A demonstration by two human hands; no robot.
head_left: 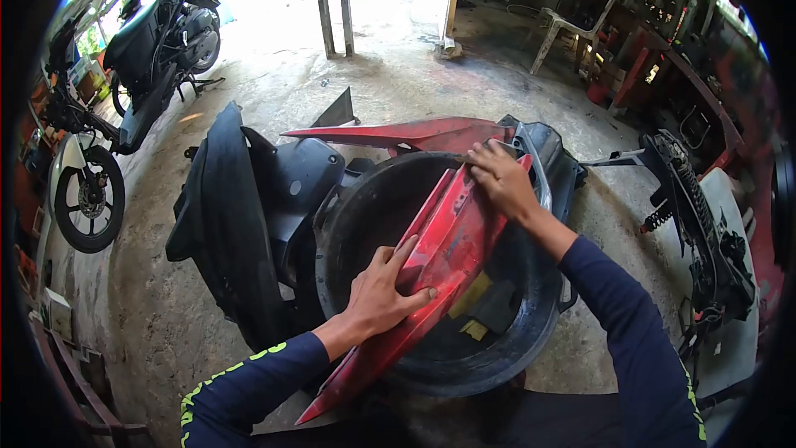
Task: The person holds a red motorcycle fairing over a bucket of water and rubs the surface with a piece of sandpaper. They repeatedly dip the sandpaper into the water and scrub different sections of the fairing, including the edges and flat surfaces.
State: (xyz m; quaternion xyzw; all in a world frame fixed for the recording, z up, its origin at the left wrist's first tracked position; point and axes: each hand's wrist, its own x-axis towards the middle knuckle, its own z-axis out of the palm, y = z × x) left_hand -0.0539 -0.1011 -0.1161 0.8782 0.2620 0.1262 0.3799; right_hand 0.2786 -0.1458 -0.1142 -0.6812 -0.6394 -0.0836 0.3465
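Note:
A long red panel (444, 253) with scuffed patches lies slantwise over a round black tub (531, 328). Around the panel's lower middle, my left hand (381, 294) is wrapped, its thumb on the red face and its fingers over the far edge. My right hand (502, 178) rests on the panel's upper end; whether something small is under its fingers cannot be made out. Inside the tub, a yellow piece (470, 294) and a dark block (495, 307) lie at the bottom. Behind the tub is another red panel (414, 133).
Black body panels (222, 216) stand left of the tub, and a dark part (551, 158) lies behind it at right. A motorcycle (153, 50) is parked at upper left. At right are a frame with a spring (663, 207) and a white chair (572, 29).

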